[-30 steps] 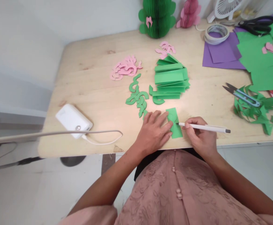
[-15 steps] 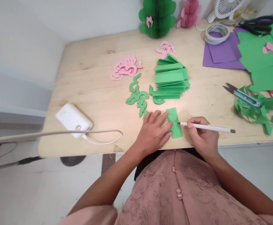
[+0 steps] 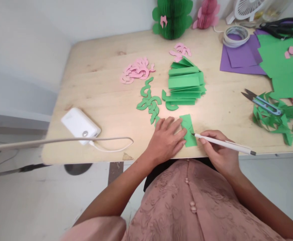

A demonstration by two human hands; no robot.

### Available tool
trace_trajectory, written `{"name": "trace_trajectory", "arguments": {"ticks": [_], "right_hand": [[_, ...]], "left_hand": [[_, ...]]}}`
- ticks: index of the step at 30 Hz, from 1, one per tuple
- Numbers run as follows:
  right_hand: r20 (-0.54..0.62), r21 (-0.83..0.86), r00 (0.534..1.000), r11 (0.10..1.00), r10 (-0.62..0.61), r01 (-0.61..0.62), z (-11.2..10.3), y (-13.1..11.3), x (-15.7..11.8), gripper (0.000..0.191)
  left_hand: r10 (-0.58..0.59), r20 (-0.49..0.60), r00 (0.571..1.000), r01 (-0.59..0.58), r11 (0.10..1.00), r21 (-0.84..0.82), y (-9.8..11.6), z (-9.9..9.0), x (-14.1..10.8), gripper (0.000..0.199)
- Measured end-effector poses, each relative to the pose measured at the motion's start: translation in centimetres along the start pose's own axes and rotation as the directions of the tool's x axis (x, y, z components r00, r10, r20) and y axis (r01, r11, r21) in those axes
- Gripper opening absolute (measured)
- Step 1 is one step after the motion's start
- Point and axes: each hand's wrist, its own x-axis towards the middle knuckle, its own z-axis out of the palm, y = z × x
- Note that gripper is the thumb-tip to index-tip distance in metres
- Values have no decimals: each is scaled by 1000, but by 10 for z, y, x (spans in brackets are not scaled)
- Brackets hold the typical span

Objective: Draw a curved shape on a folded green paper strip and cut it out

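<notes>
A small green paper rectangle (image 3: 190, 137) lies near the table's front edge, with a faint curved line drawn on it. My left hand (image 3: 166, 139) rests flat with fingers spread, its fingertips pressing the paper's left side. In my right hand (image 3: 219, 150) is a white pen (image 3: 229, 144), its dark tip at the paper's right edge. Just beyond the paper sits a stack of folded green paper strips (image 3: 185, 82). Curved green paper cutouts (image 3: 150, 103) lie beyond my left hand.
Pink cutouts (image 3: 137, 70) lie farther back. A white power bank (image 3: 79, 124) with a cable is at left. Thread snips (image 3: 263, 102) rest on green scraps (image 3: 284, 120) at right. Behind are a tape roll (image 3: 236, 36), purple paper (image 3: 241, 60), black-handled scissors (image 3: 279, 28) and a green honeycomb paper ornament (image 3: 172, 20).
My right hand has shifted slightly right and toward me, tilting the pen's back end lower. My left hand stays on the paper. The whole view has moved a little.
</notes>
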Motion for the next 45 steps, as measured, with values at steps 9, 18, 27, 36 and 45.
{"name": "trace_trajectory", "arguments": {"ticks": [9,18,27,36,45], "right_hand": [[-73,-101,997,995,-32,25,5,1,-2,6],[-71,-97,996,994,-49,42,9,-1,2,6],[-74,-83,996,996,-43,37,10,1,3,6],[-66,-122,997,992,-43,35,9,-1,3,8],[-59,-160,998,987,-25,15,10,1,2,11]], "left_hand": [[2,-8,1000,-2,1000,-4,-1,0,1,29],[0,-23,1000,0,1000,-7,-2,1,0,30],[0,-18,1000,-1,1000,-11,-1,1,0,30],[-1,-15,1000,1,1000,-10,-1,0,0,29],[-8,-17,1000,8,1000,-13,0,0,0,29]]}}
